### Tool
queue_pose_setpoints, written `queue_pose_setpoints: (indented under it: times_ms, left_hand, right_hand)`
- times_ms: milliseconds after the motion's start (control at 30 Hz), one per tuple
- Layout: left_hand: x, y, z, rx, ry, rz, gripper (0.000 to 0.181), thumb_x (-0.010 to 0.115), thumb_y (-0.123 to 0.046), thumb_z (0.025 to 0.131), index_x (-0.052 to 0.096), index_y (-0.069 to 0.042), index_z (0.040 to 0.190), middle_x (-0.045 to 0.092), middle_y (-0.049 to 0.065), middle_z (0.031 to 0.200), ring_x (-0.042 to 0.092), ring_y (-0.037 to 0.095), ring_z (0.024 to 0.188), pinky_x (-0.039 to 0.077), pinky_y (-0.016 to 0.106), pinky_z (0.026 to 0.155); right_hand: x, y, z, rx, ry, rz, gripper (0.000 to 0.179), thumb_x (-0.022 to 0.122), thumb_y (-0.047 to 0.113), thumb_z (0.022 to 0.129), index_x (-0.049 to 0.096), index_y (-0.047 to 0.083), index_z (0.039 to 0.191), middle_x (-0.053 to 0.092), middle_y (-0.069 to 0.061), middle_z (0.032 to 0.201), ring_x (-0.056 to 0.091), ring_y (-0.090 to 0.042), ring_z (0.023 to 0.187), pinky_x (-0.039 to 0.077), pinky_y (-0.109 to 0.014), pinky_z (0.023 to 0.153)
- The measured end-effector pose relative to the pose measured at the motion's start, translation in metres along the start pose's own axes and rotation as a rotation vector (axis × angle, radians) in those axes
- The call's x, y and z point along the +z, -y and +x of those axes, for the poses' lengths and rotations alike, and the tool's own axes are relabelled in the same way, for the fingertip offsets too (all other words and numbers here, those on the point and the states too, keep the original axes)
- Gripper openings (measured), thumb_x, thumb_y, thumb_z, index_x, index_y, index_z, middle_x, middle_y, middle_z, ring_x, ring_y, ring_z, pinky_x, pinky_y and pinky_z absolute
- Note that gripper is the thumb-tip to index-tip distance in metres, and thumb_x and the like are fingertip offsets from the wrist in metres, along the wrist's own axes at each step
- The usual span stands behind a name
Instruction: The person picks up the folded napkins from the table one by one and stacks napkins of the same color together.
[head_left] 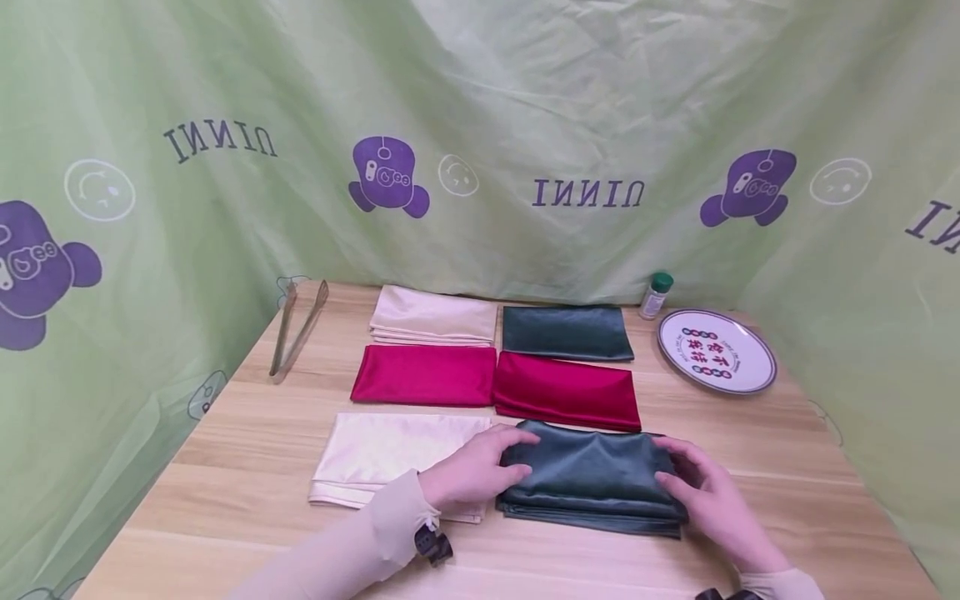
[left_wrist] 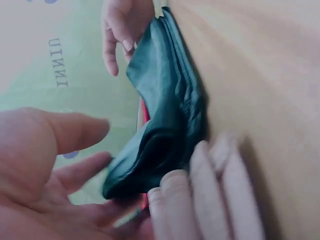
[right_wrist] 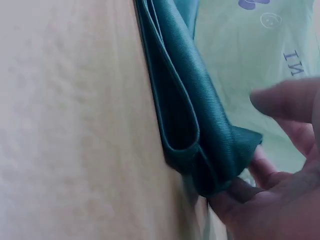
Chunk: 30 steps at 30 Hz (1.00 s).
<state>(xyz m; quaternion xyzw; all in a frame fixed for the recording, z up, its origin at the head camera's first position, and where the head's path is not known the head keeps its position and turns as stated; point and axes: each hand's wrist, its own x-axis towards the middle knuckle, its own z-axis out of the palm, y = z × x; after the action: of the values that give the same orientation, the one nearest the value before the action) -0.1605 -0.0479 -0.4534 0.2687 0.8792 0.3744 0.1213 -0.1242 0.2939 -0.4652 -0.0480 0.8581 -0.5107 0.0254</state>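
Note:
A folded dark green satin cloth (head_left: 592, 475) lies on the front right of the wooden table, its layers showing along the near edge. At its left end is my left hand (head_left: 480, 467), thumb and fingers spread apart and fingertips at the cloth's border. My right hand (head_left: 708, 492) is at the opposite end, with the thumb lifted away from the fingers. In the right wrist view, the right fingers (right_wrist: 265, 167) touch the end of the looped green folds (right_wrist: 200, 100). Beneath my left forearm and hand, a folded pale pink cloth (head_left: 397, 450) is partly covered.
Behind lie two folded crimson cloths, a left one (head_left: 423, 375) and a right one (head_left: 566, 392). Farther back are another pale pink cloth (head_left: 435, 315) and another green cloth (head_left: 566, 332). Metal tongs (head_left: 296, 333) lie at left; a green-capped bottle (head_left: 656, 296) and plate (head_left: 678, 354) are at right.

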Motion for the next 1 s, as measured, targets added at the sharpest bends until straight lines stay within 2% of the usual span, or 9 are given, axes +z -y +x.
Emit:
queue_pose_setpoints:
  times_ms: [100,200,333,433,633,733,867,1000]
  left_hand:
    - [0.002,0.0,0.0,0.028,-0.022,-0.028,0.042,0.067,-0.019,0.092,0.059,-0.019,0.133,0.053,-0.001,0.132,0.049,0.012,0.12,0.039,0.032,0.103]
    - [0.002,0.001,0.002,0.051,-0.044,-0.011,0.04,0.067,-0.014,0.09,0.06,-0.017,0.129,0.053,-0.001,0.12,0.053,0.01,0.098,0.044,0.026,0.09]
    - [0.001,0.002,0.005,0.047,-0.057,-0.021,0.039,0.066,-0.007,0.088,0.059,-0.017,0.124,0.049,-0.003,0.109,0.05,0.008,0.078,0.043,0.023,0.077]
    - [0.0,0.003,0.006,0.037,-0.054,-0.044,0.039,0.066,-0.005,0.087,0.059,-0.018,0.122,0.048,-0.004,0.109,0.05,0.007,0.076,0.044,0.022,0.075]
    - [-0.01,-0.002,0.007,0.052,-0.037,-0.131,0.04,0.066,-0.003,0.087,0.059,-0.019,0.123,0.049,-0.005,0.116,0.055,0.006,0.077,0.048,0.024,0.074]
    - [-0.018,-0.004,0.009,0.07,-0.049,-0.168,0.041,0.066,-0.002,0.087,0.059,-0.018,0.124,0.05,-0.002,0.117,0.057,0.007,0.075,0.049,0.024,0.073]
    - [-0.03,-0.003,0.016,0.082,-0.093,-0.175,0.041,0.066,-0.001,0.086,0.06,-0.014,0.124,0.051,0.002,0.118,0.056,0.008,0.073,0.05,0.024,0.071]
    - [-0.043,0.001,0.027,0.083,-0.138,-0.166,0.042,0.068,-0.001,0.085,0.06,-0.012,0.125,0.051,0.005,0.118,0.055,0.011,0.072,0.05,0.026,0.067]
  right_hand:
    - [0.001,0.0,0.0,0.045,-0.049,0.026,0.043,0.066,0.01,0.094,0.055,0.005,0.135,0.048,-0.018,0.14,0.053,-0.001,0.112,0.043,-0.012,0.086]
    - [0.001,-0.001,0.0,0.096,-0.079,0.083,0.043,0.066,0.008,0.093,0.055,0.003,0.134,0.047,-0.013,0.139,0.057,0.0,0.104,0.048,-0.016,0.082]
    - [0.003,-0.003,0.0,0.116,-0.119,0.136,0.041,0.066,0.004,0.092,0.056,-0.002,0.132,0.053,0.004,0.126,0.061,-0.002,0.099,0.05,-0.019,0.079]
    - [0.004,-0.002,0.001,0.126,-0.138,0.149,0.041,0.067,0.002,0.091,0.056,-0.003,0.13,0.056,0.007,0.117,0.062,-0.005,0.094,0.051,-0.021,0.075]
    - [0.001,0.009,0.004,0.135,-0.134,0.19,0.04,0.064,-0.002,0.091,0.054,-0.006,0.129,0.061,-0.005,0.1,0.06,-0.009,0.081,0.05,-0.024,0.067]
    - [-0.004,0.016,0.007,0.113,-0.126,0.216,0.04,0.065,-0.003,0.091,0.054,-0.007,0.129,0.06,-0.002,0.098,0.059,-0.008,0.08,0.049,-0.022,0.066]
    - [-0.012,0.026,0.018,0.089,-0.129,0.211,0.041,0.065,-0.001,0.091,0.054,-0.007,0.13,0.06,0.0,0.1,0.058,-0.007,0.082,0.049,-0.02,0.067]
    - [-0.017,0.035,0.033,0.056,-0.137,0.164,0.042,0.065,0.002,0.092,0.053,-0.006,0.132,0.059,0.002,0.106,0.058,-0.007,0.085,0.05,-0.02,0.07]
